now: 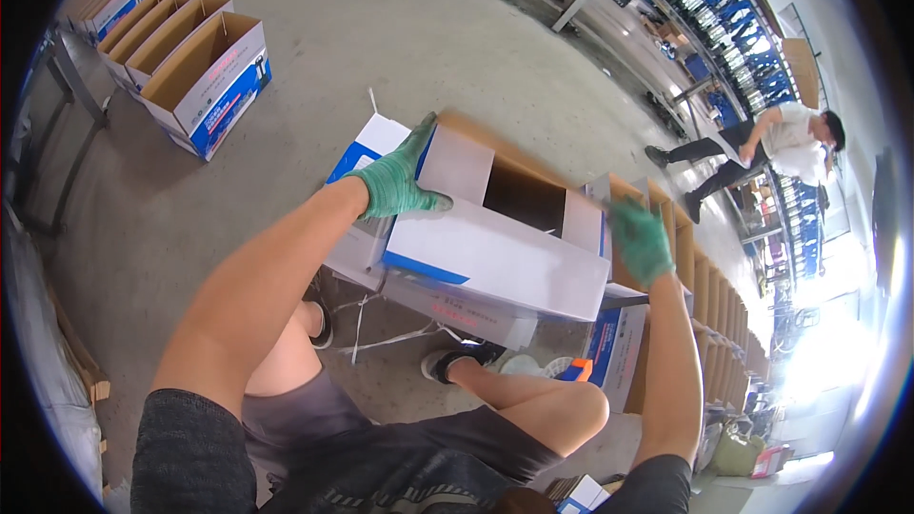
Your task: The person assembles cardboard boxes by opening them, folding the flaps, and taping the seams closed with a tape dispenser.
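Observation:
A white-and-blue cardboard carton (495,252) lies in front of me on folded cardboard. Its two end flaps are turned inward, its near long flap hangs outward, and a dark gap shows in the middle of its top. Spread wide, my left hand (395,179) in a green knit glove rests at the carton's left end, thumb on the flap and fingers along the edge. My right hand (640,240), gloved the same way, is beside the right end; motion smears its fingers, and whether it touches the carton is unclear.
Open cartons (205,86) stand in a row on the floor at far left. More open cartons (714,305) line up at right, close to my right forearm. An orange tape dispenser (577,369) is by my knee. A co-worker (762,148) stands near long racks at far right.

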Tool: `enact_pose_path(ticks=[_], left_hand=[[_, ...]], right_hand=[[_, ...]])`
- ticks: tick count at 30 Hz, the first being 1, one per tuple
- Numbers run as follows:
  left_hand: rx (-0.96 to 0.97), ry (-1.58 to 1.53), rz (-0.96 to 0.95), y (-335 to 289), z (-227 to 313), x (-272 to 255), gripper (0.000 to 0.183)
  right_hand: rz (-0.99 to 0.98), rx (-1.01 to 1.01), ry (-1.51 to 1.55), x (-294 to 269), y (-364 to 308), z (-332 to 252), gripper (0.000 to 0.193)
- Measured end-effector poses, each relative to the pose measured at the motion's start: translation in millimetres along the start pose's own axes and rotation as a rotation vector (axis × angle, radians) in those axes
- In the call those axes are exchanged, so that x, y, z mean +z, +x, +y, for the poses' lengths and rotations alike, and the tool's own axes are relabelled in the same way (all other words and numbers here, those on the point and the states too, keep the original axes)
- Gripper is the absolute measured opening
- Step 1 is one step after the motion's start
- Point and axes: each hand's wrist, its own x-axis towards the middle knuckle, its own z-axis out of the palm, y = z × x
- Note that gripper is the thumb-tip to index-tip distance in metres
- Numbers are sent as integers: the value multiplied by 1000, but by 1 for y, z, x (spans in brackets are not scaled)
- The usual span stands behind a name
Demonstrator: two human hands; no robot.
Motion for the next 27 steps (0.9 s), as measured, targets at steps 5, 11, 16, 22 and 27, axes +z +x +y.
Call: enact_pose_path(ticks=[5,11,16,22,27], left_hand=[[146,20,-4,7,-3,3,109],[125,-27,163,14,-22,8,56],[93,-257,190,19,-35,12,45],[225,-69,287,19,-43,22,39],[243,23,336,19,-42,25,41]], right_hand=[[286,-449,-15,62,-41,22,38],[329,-20,723,103,-42,7,28],[283,-25,674,100,-46,3,31],[238,-56,474,108,-47,13,40],[215,-145,290,107,-50,13,47]])
